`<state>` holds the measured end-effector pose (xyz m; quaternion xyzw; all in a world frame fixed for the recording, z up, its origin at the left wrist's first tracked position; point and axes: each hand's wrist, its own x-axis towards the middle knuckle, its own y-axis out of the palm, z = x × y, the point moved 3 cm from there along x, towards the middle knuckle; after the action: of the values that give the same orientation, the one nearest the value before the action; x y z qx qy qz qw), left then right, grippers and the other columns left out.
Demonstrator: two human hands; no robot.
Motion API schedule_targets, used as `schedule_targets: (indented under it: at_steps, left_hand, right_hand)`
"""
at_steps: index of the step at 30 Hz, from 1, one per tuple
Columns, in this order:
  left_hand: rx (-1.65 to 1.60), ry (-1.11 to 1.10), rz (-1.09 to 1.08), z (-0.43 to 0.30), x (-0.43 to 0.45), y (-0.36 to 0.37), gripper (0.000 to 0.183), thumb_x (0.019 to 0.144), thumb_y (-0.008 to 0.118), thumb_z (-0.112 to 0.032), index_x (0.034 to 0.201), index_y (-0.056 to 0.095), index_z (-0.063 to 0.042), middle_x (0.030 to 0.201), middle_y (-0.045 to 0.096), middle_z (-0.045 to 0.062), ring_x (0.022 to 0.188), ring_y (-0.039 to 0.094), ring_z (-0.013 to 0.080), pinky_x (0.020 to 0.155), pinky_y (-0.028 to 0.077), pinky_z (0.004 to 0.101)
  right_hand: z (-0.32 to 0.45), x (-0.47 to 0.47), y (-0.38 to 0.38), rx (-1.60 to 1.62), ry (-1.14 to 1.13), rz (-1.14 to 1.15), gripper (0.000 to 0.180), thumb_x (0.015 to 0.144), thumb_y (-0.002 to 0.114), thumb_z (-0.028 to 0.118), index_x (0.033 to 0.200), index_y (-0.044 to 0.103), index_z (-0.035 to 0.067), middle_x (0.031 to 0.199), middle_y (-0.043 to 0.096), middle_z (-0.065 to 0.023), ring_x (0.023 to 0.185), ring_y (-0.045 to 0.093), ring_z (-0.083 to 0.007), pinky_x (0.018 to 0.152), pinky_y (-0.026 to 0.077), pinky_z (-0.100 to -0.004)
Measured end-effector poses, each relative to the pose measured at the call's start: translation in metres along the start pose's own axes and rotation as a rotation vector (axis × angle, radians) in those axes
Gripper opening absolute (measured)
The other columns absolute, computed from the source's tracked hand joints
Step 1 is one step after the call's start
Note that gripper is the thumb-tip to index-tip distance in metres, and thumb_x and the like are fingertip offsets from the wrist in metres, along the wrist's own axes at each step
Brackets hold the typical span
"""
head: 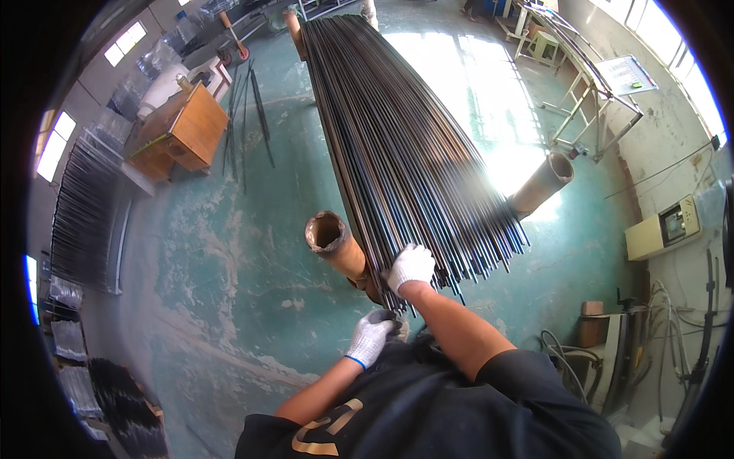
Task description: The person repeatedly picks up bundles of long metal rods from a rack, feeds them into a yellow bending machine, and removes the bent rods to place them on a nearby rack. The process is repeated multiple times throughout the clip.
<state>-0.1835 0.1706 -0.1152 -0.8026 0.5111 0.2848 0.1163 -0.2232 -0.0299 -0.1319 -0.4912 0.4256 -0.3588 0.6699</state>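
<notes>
A wide bundle of long, thin dark metal rods (395, 132) stretches away from me, its uneven near ends close to my body. My right hand (412, 267), in a white knit glove, rests on top of the rods near their left front ends; its curled fingers are partly hidden. Below it, my left hand (373, 337) is at the tips of the leftmost rods. That glove has a blue cuff edge and dark-coated fingers. Whether either hand grips a rod is not clear.
Upright brown tubes, one on the left (338, 244) and one on the right (542, 183), flank the near rod ends. Loose rods (261, 109) lie on the green floor (246, 269) beside a wooden desk (183, 129). A metal frame (590, 86) stands along the right wall.
</notes>
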Motion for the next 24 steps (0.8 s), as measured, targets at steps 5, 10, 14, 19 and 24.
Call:
schedule_targets:
  at_steps: [5, 10, 14, 19, 24]
  left_hand:
    - [0.389, 0.177, 0.023, -0.012, -0.010, 0.010, 0.030, 0.099, 0.071, -0.012, 0.125, 0.074, 0.004, 0.114, 0.080, 0.014, 0.108, 0.074, 0.0203, 0.098, 0.058, 0.0353]
    - [0.499, 0.200, -0.066, 0.028, -0.008, -0.023, 0.022, 0.098, 0.070, -0.008, 0.116, 0.079, 0.001, 0.117, 0.077, 0.011, 0.107, 0.075, 0.0225, 0.096, 0.059, 0.0341]
    - [0.734, 0.468, -0.107, 0.040, -0.015, -0.031, 0.018, 0.097, 0.070, -0.006, 0.111, 0.080, 0.000, 0.118, 0.077, 0.010, 0.106, 0.076, 0.0213, 0.093, 0.060, 0.0327]
    - [0.047, 0.101, -0.132, 0.045, -0.003, -0.031, 0.027, 0.098, 0.069, -0.007, 0.124, 0.073, 0.003, 0.116, 0.079, 0.017, 0.102, 0.077, 0.0268, 0.090, 0.061, 0.0384]
    - [-0.050, 0.014, -0.137, 0.035, -0.004, -0.033, 0.031, 0.100, 0.067, -0.009, 0.129, 0.068, 0.003, 0.114, 0.079, 0.019, 0.100, 0.078, 0.0300, 0.089, 0.063, 0.0413]
  right_hand:
    - [0.006, 0.008, 0.033, 0.103, -0.033, -0.021, 0.068, 0.091, 0.085, 0.047, 0.133, 0.061, -0.001, 0.129, 0.065, -0.0229, 0.123, 0.066, -0.0381, 0.102, 0.058, -0.0464]
    - [0.006, 0.017, 0.030, 0.240, 0.020, 0.006, 0.037, 0.096, 0.075, 0.026, 0.122, 0.068, 0.000, 0.117, 0.076, -0.0216, 0.110, 0.078, -0.0383, 0.094, 0.064, -0.0471]
    - [0.004, 0.020, 0.016, 0.251, -0.037, 0.086, 0.037, 0.093, 0.079, 0.028, 0.118, 0.075, 0.001, 0.114, 0.080, -0.0222, 0.108, 0.080, -0.0362, 0.093, 0.065, -0.0443]
    - [-0.013, 0.038, 0.005, 0.356, 0.012, 0.295, 0.044, 0.083, 0.090, 0.035, 0.114, 0.084, 0.003, 0.115, 0.082, -0.0224, 0.112, 0.080, -0.0371, 0.098, 0.064, -0.0430]
    - [-0.045, 0.049, 0.000, 0.747, 0.198, 0.524, 0.092, 0.084, 0.100, 0.032, 0.153, 0.056, -0.011, 0.144, 0.071, -0.0265, 0.130, 0.072, -0.0324, 0.114, 0.056, -0.0430]
